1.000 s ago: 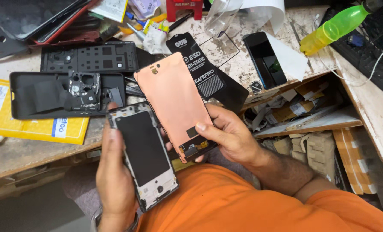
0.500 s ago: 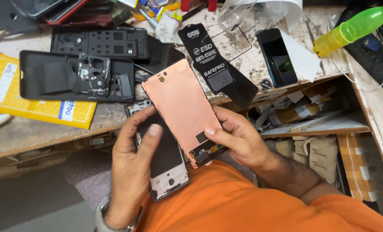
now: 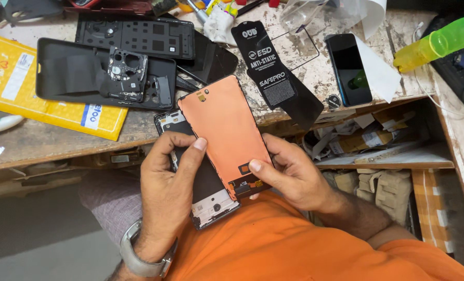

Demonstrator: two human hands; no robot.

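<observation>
My left hand [image 3: 169, 192] grips a black phone frame [image 3: 206, 198] from above, fingers curled over its middle. My right hand [image 3: 289, 174] holds a phone display panel [image 3: 224, 130] by its lower edge, copper-coloured back facing up. The panel lies tilted over the right side of the frame and hides part of it. A small flex connector shows at the panel's lower end, by my right thumb. Both are held above my lap, in front of the workbench edge.
On the workbench [image 3: 44, 140] lie a black phone case with a loose inner plate [image 3: 104, 75], a black parts tray [image 3: 136, 36], a yellow booklet [image 3: 29, 88], a black anti-static bag [image 3: 273, 73], a dark phone [image 3: 349, 67] and a green-yellow bottle [image 3: 435, 41]. An open shelf [image 3: 377, 151] holds clutter.
My left hand shifted from holding the frame beside the panel to gripping it over the top. The panel now overlaps the frame more closely.
</observation>
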